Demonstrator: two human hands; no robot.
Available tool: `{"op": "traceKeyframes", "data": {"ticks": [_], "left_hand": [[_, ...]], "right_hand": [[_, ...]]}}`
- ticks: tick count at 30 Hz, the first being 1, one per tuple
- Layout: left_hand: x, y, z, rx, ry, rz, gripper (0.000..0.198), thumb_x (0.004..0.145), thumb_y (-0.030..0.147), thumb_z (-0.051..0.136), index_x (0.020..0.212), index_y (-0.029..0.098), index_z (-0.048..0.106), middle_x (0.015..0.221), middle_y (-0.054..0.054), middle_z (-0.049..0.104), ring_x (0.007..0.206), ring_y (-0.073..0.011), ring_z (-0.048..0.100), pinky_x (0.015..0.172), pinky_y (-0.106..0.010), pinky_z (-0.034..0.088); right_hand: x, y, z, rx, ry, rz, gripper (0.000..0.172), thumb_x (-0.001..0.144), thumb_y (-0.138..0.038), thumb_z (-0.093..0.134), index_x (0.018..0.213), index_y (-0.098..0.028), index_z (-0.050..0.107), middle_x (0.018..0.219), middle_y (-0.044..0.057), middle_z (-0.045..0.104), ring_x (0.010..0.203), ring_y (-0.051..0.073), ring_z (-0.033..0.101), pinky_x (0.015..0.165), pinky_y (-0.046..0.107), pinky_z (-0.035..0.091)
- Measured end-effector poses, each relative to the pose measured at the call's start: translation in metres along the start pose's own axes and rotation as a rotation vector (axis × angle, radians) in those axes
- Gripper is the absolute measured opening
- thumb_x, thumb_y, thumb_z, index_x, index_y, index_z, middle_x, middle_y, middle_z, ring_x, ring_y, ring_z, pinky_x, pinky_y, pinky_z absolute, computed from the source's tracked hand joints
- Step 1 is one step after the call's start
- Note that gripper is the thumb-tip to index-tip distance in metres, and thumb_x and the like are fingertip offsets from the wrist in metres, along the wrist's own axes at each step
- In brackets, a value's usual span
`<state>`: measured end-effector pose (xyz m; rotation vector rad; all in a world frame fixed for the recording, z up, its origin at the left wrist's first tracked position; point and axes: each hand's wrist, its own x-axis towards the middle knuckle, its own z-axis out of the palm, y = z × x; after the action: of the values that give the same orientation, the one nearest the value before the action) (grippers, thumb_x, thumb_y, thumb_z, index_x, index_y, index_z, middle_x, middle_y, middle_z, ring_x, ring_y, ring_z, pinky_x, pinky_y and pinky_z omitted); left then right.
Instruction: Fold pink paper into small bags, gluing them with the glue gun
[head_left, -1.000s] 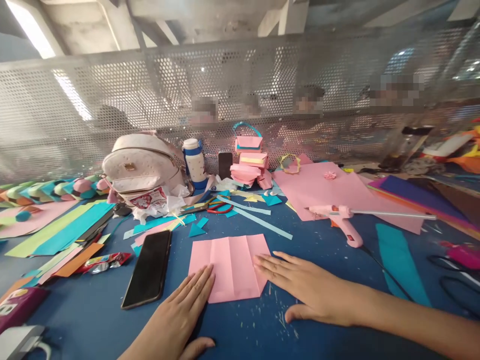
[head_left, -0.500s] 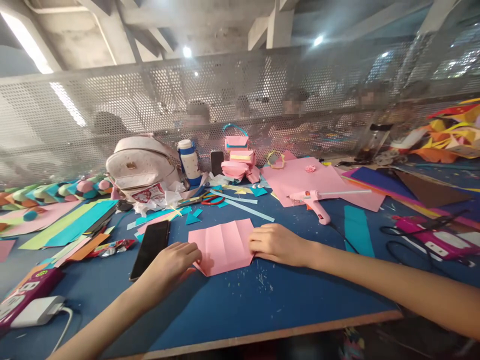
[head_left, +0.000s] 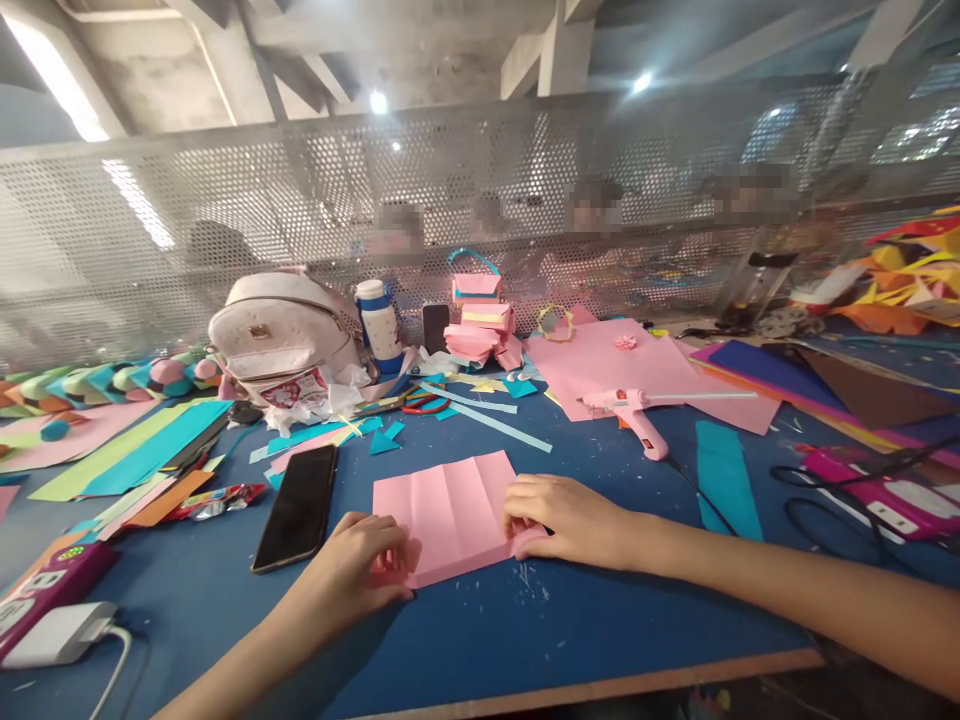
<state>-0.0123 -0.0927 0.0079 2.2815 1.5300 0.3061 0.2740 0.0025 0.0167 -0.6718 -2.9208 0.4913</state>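
A creased sheet of pink paper (head_left: 453,510) lies on the blue table in front of me, its near edge turned up in a narrow fold. My left hand (head_left: 367,562) pinches the paper's near left corner, fingers curled over it. At the right edge, my right hand (head_left: 559,518) grips the near corner between thumb and fingers. A black phone (head_left: 296,508) lies just left of the paper. Farther right rests a pink glue gun (head_left: 634,412) with a clear glue stick in its back.
Behind the paper are light blue strips (head_left: 487,418), red-handled scissors (head_left: 426,404), a pale backpack (head_left: 289,325), a bottle (head_left: 379,325) and small pink paper boxes (head_left: 480,325). Power strips (head_left: 874,490) with cables lie at both sides. A perforated metal screen (head_left: 315,200) stands behind.
Both hands and the pink paper have come slightly nearer to me. The near edge is now folded up, and my right thumb has come under the right corner.
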Motion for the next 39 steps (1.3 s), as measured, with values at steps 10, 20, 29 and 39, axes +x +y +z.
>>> {"op": "traceKeyframes", "data": {"ticks": [10,20,29,39], "left_hand": [[-0.005,0.002,0.013,0.342,0.228,0.327,0.022,0.096,0.014,0.036,0.092,0.019,0.057,0.108,-0.008,0.069,0.094,-0.0207,0.067,0.078,-0.034,0.054],[-0.016,-0.021,0.025,0.478,0.208,0.537,0.049,0.097,0.033,0.040,0.143,0.014,0.038,0.135,-0.010,0.057,0.123,-0.0222,0.056,0.096,-0.031,0.053],[-0.031,-0.035,0.043,0.300,0.250,0.339,0.049,0.100,0.037,0.024,0.149,0.033,0.028,0.140,-0.001,0.053,0.130,-0.0188,0.048,0.104,-0.029,0.047],[0.054,-0.019,-0.016,0.165,0.109,0.228,0.024,0.088,0.028,0.059,0.111,0.024,0.066,0.123,-0.006,0.067,0.113,-0.0243,0.063,0.098,-0.045,0.051]], "right_hand": [[-0.007,0.006,0.009,-0.447,0.203,-0.333,0.027,0.096,-0.011,0.038,0.093,-0.018,0.064,0.103,0.005,0.071,0.089,0.017,0.063,0.066,0.028,0.044],[-0.026,0.017,0.008,-0.166,0.056,-0.343,0.046,0.096,-0.033,0.049,0.137,-0.013,0.050,0.134,0.012,0.057,0.123,0.024,0.055,0.100,0.039,0.048],[-0.033,0.026,-0.004,0.158,-0.184,-0.202,0.071,0.091,-0.045,0.054,0.151,-0.025,0.022,0.153,0.007,0.030,0.141,0.026,0.028,0.118,0.045,0.025],[0.000,0.016,-0.023,-0.046,-0.064,-0.144,0.022,0.094,-0.031,0.052,0.095,-0.027,0.074,0.117,0.003,0.067,0.105,0.021,0.062,0.091,0.037,0.046]]}}
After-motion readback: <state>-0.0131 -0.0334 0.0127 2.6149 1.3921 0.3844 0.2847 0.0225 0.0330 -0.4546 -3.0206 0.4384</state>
